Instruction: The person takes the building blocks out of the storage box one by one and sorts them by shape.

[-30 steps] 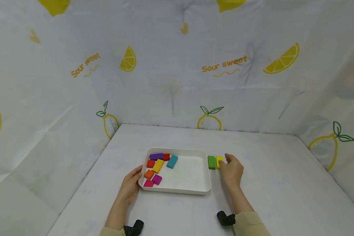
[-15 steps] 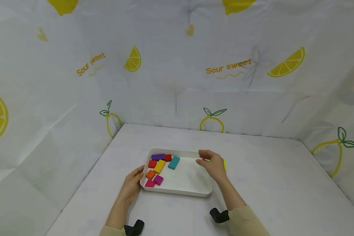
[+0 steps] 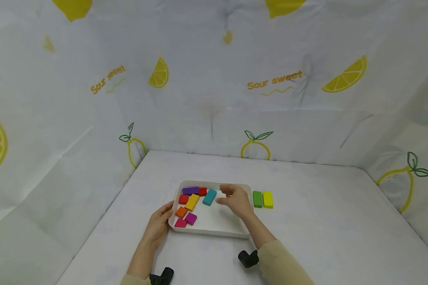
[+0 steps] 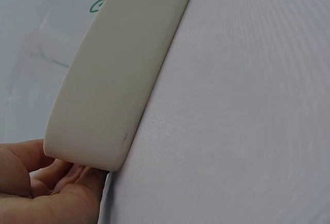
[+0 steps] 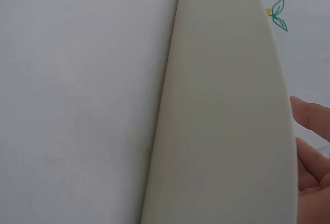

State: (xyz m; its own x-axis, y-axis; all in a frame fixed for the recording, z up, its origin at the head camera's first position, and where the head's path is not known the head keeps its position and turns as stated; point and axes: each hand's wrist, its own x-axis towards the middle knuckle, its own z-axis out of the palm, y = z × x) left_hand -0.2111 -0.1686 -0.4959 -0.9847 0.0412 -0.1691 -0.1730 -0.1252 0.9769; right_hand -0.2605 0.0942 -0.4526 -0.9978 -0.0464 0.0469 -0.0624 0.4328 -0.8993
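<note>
In the head view a white tray (image 3: 221,229) lies on the table. My left hand (image 3: 157,223) holds its left end, thumb at the rim and fingers curled at the outer wall; the left wrist view shows the hand (image 4: 56,188) at the tray's corner. Above the tray's right half hovers my right hand (image 3: 237,201), thumb and fingers apart with nothing between them. Just left of its fingertips lies a teal block (image 3: 209,197). Farther left in the tray are a yellow-orange block (image 3: 192,202), a purple block (image 3: 190,190), an orange block (image 3: 181,212) and a magenta block (image 3: 190,218).
Right of the tray, a green block (image 3: 257,199) and a yellow block (image 3: 268,200) lie side by side on the white table (image 3: 324,221). Red blocks sit among those in the tray, with a pink block (image 3: 180,223) near its front left corner. A lemon-print curtain (image 3: 207,91) hangs behind.
My right hand has left the yellow block and moved left over the tray toward the teal block. The green and yellow blocks show fully again. My left hand stays at the tray.
</note>
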